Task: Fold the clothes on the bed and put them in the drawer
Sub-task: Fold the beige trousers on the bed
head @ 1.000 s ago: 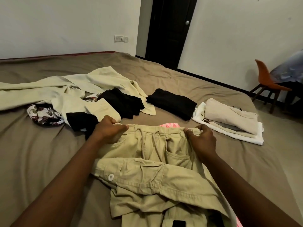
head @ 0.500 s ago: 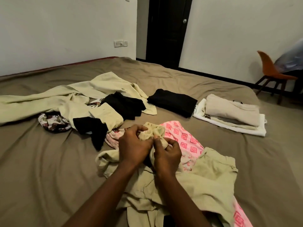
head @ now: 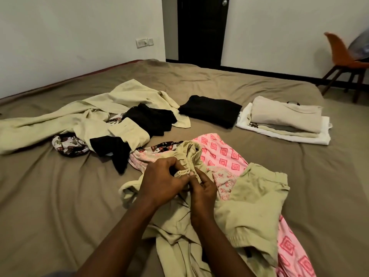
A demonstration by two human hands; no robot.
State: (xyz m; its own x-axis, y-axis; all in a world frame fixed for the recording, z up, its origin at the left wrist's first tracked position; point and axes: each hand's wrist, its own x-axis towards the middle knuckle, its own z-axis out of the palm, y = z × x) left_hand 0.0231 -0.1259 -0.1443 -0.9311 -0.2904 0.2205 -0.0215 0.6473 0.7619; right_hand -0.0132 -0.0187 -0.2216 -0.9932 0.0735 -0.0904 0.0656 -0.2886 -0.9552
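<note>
Two hands meet at centre frame, both on the khaki trousers [head: 251, 208]. Left hand [head: 161, 179]: grip narrow, fingers and thumb curled, pinching the gathered waistband fabric. Right hand [head: 204, 189]: grip narrow too, fingertips pinching the same bunched edge, touching the left hand. Both forearms come up from the bottom edge.

Trousers lie crumpled on the bed [head: 60, 196], lower centre to lower right. Waistband is bunched up just above the hands, one leg spread out to the right. Pink patterned garment [head: 221, 154] lies under the trousers, showing above them at centre right and again along the lower right edge. Pale pink printed cloth [head: 143, 158] sits just left of the waistband, touching it.

Left half of frame: unfolded cream garment [head: 123, 98] sprawled from the left edge to centre, loose black garment [head: 151, 118] lying on it, another black piece [head: 117, 150] below that, floral cloth [head: 67, 145] bunched at centre left.

Upper centre: folded black garment [head: 211, 110], flat on the bed. Just right of it is a folded stack [head: 285, 120], beige piece on top, white piece at the bottom; cannot tell if the two touch.

Background: dark door [head: 201, 31] top centre, wall switch [head: 144, 42] left of it, orange chair [head: 339, 52] upper right, off the bed.
</note>
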